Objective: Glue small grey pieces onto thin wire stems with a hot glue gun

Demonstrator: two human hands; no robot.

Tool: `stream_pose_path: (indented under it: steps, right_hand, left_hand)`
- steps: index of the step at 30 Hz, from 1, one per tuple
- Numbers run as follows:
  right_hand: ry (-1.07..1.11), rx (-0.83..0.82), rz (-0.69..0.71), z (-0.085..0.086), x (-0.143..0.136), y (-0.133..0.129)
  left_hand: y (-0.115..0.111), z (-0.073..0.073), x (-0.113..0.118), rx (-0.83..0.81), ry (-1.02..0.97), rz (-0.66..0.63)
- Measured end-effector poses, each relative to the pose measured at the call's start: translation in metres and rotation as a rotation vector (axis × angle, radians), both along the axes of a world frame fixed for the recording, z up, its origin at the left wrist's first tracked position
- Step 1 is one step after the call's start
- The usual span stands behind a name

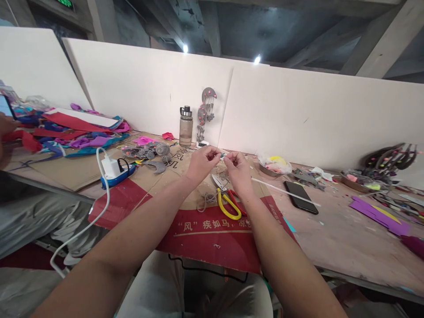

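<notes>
My left hand (202, 164) and my right hand (239, 171) meet above the middle of the table, each with fingertips pinched. Between them is a tiny pale, greyish-green piece (222, 155), too small to name. Just below my hands lie scissors with yellow handles (228, 207) and a red-handled tool (236, 198), partly hidden by my right wrist. A small tangle of grey cord (208, 201) rests left of the scissors. Underneath is a flattened red and brown cardboard sheet (212, 243). A thin white strip (286, 192) runs from beside my right wrist towards the phone.
A bottle (186, 128) and a hanging grey crescent ornament (208, 95) stand by the white partition. Grey felt pieces (155, 165) and a blue power strip (119, 176) are left. A black phone (300, 197) and a bowl (274, 168) are right. Another person sits far left.
</notes>
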State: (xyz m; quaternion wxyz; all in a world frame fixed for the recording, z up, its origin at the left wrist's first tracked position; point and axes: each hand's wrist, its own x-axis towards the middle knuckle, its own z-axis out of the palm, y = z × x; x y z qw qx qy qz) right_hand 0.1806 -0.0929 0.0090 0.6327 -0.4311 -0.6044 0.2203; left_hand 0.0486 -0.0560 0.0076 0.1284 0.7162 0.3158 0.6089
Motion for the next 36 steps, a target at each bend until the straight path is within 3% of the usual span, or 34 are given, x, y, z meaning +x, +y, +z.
stream_pose_path:
  steps: [3,9,21,36]
  right_hand:
    - [-0.06,0.036,-0.035,0.0,-0.001,0.0]
    - [-0.106,0.025,-0.117,0.0,-0.003,-0.003]
    - [-0.144,0.026,-0.198,0.002,-0.002,-0.004]
    - [-0.182,-0.007,-0.262,0.004,-0.004,-0.008]
  left_hand:
    - [0.0,-0.001,0.002,-0.094,-0.099,-0.116]
    - [-0.004,0.002,0.003,-0.15,-0.152,-0.133]
    - [-0.017,0.011,0.005,-0.325,-0.25,-0.33]
    - [-0.016,0.009,0.008,-0.363,-0.277,-0.387]
